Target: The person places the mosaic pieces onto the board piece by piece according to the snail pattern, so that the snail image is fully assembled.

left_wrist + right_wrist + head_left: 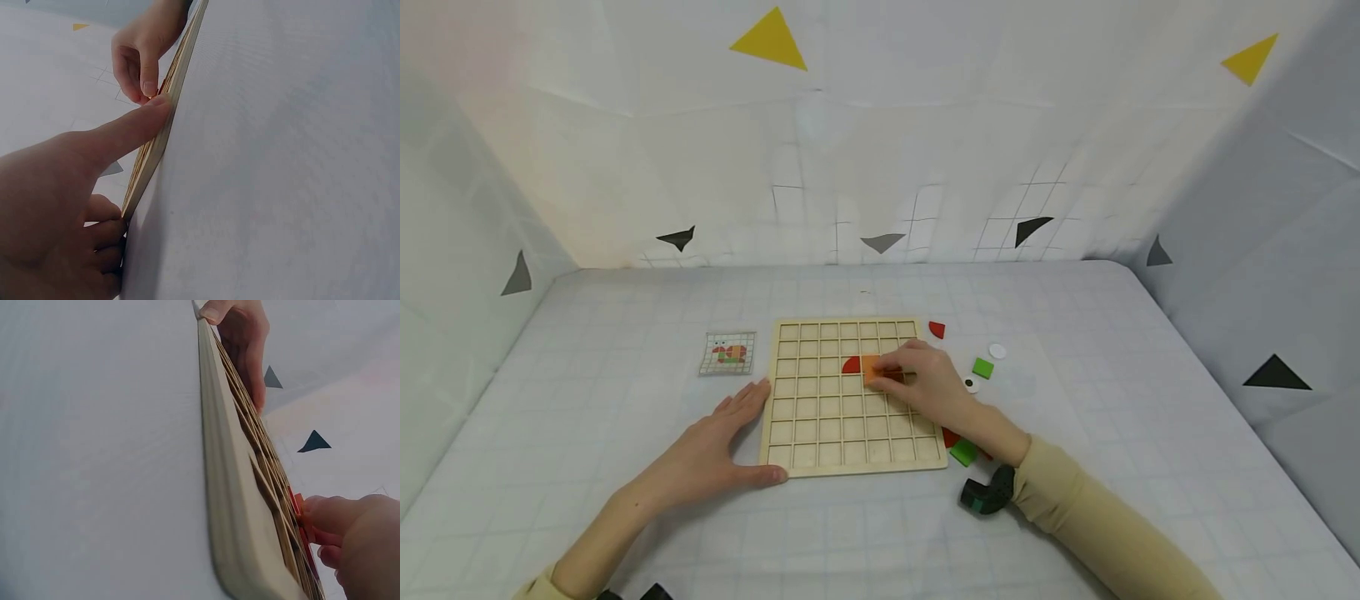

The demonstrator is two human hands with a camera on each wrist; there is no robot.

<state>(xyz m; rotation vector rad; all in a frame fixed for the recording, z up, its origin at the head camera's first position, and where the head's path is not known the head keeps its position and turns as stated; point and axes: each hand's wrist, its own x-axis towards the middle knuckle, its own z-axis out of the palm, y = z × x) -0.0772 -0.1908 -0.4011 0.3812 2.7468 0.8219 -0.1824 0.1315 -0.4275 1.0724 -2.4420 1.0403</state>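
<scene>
A pale wooden grid board (805,408) lies flat in the middle of the head view. My left hand (718,442) has its fingers spread along the left edge, and its thumb touches the near left corner. Thumb and fingers of my right hand (928,379) pinch an orange square tile (869,367) at the middle of the grid. Just left of that tile, a red quarter-circle tile (852,365) sits in a cell. In the right wrist view, the orange tile (299,502) stands tilted at the fingertips, over red on the board. The right hand hides the cells beneath it.
Left of the board lies a small pattern card (727,354) with a coloured picture. Loose pieces lie to the right: a red quarter-circle (937,330), a white disc (997,351), a green square (982,367) and an eye disc (972,385). Another green piece (963,452) lies beside red ones under the right forearm.
</scene>
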